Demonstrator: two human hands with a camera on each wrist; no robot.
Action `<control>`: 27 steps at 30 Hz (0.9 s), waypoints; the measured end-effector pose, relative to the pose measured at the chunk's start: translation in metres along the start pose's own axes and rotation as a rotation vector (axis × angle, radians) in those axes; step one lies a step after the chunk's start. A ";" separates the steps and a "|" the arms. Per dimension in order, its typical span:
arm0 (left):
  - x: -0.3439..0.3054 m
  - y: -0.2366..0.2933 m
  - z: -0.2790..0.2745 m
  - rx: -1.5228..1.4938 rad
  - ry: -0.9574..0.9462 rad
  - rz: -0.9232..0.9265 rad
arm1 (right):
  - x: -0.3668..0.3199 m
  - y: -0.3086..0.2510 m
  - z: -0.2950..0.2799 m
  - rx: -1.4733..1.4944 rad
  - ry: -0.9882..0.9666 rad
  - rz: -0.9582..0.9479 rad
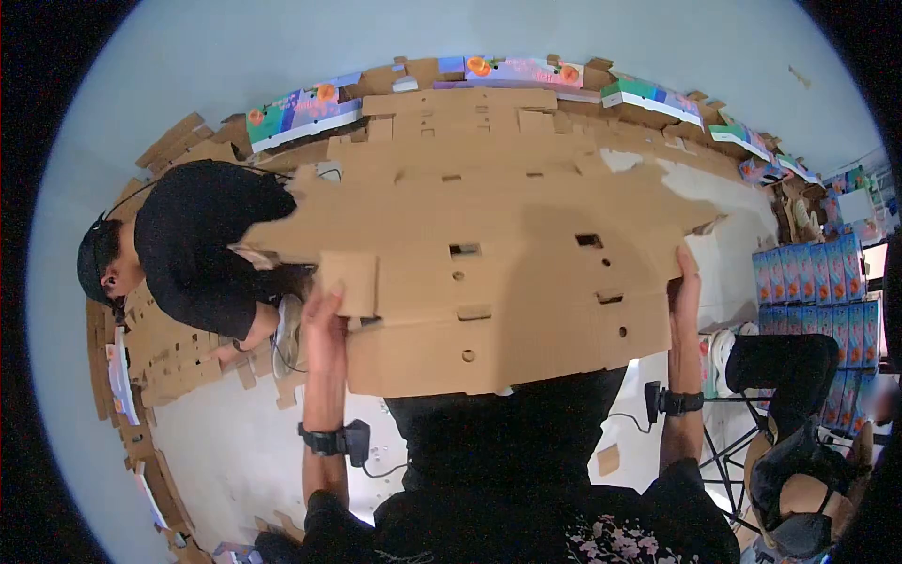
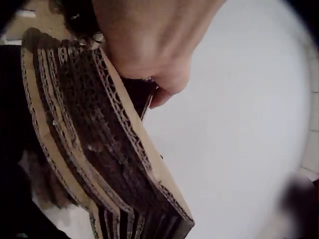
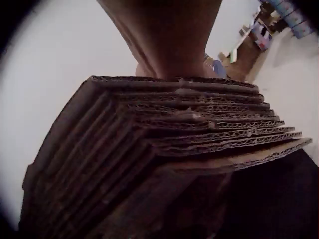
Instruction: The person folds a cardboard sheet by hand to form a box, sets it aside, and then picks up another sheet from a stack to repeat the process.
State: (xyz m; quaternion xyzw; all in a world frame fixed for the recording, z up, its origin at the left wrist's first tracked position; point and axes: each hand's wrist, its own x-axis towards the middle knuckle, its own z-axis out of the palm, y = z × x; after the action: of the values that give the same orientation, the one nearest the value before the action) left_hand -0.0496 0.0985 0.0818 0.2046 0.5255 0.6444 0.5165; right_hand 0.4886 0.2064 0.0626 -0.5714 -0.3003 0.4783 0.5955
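Observation:
A stack of flattened cardboard boxes (image 1: pixel 526 282), with slots and round holes in its top sheet, spans the space in front of my body. My left hand (image 1: pixel 327 329) grips its left edge beside a small raised flap (image 1: pixel 349 282). At the opposite edge my right hand (image 1: pixel 687 291) holds the same stack, with part of the hand hidden behind the board. The left wrist view has several layered corrugated edges (image 2: pixel 114 129) below the left hand (image 2: pixel 154 55). More layers (image 3: pixel 199 114) fan out in the right wrist view, hiding the right fingers.
A person in black (image 1: pixel 207 244) bends down at the left, close to the stack's corner. Printed cartons (image 1: pixel 310 115) and loose cardboard line the wall. Blue boxes (image 1: pixel 808 273) are piled at the right, near a seated person's dark-trousered leg (image 1: pixel 785 367) and a black stand (image 1: pixel 728 451).

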 end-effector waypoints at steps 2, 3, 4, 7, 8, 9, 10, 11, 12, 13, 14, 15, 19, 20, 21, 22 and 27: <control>0.009 0.043 0.021 0.009 -0.065 0.115 | 0.008 -0.026 0.010 0.078 0.005 -0.063; 0.015 0.058 0.023 0.018 -0.110 0.174 | 0.006 -0.042 0.021 0.116 0.016 -0.096; 0.015 0.073 0.032 0.015 -0.089 0.224 | 0.006 -0.057 0.032 0.153 0.025 -0.128; 0.038 0.102 0.038 0.106 -0.054 0.377 | 0.016 -0.080 0.056 0.278 0.006 -0.208; 0.047 0.106 0.038 0.097 -0.082 0.364 | 0.027 -0.082 0.063 0.236 0.014 -0.264; 0.058 0.110 0.041 0.085 -0.112 0.352 | 0.039 -0.080 0.069 0.208 -0.003 -0.213; 0.070 0.114 0.043 0.071 -0.144 0.344 | 0.052 -0.074 0.074 0.183 -0.021 -0.166; 0.086 0.112 0.044 0.108 -0.159 0.290 | 0.066 -0.067 0.080 0.160 -0.042 -0.124; 0.106 0.101 0.041 0.145 -0.170 0.237 | 0.086 -0.051 0.079 0.024 -0.036 -0.015; 0.124 0.087 0.035 0.182 -0.180 0.182 | 0.101 -0.029 0.073 -0.113 -0.031 0.096; 0.144 0.069 0.026 0.316 -0.108 0.131 | 0.099 -0.012 0.081 -0.205 -0.048 0.082; 0.163 0.045 0.013 0.449 -0.035 0.080 | 0.098 0.007 0.090 -0.297 -0.067 0.067; 0.178 -0.060 -0.059 0.748 -0.071 0.324 | 0.121 0.150 0.045 -0.828 0.323 -0.628; 0.137 -0.089 -0.052 0.594 -0.107 0.432 | 0.115 0.179 0.029 -0.968 0.277 -0.512; 0.092 -0.101 -0.046 0.855 -0.123 0.264 | 0.111 0.210 0.013 -1.104 0.226 -0.393; 0.051 -0.111 -0.030 0.856 -0.165 0.205 | 0.104 0.249 -0.002 -1.131 0.166 -0.430; -0.041 -0.148 -0.024 1.241 -0.301 0.575 | 0.061 0.253 0.018 -0.958 -0.021 -0.108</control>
State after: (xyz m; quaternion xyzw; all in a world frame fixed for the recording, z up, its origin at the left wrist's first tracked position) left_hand 0.0135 0.0386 -0.0474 0.6797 0.6441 0.3007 0.1806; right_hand 0.4373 0.2416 -0.1906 -0.7601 -0.5221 0.2601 0.2865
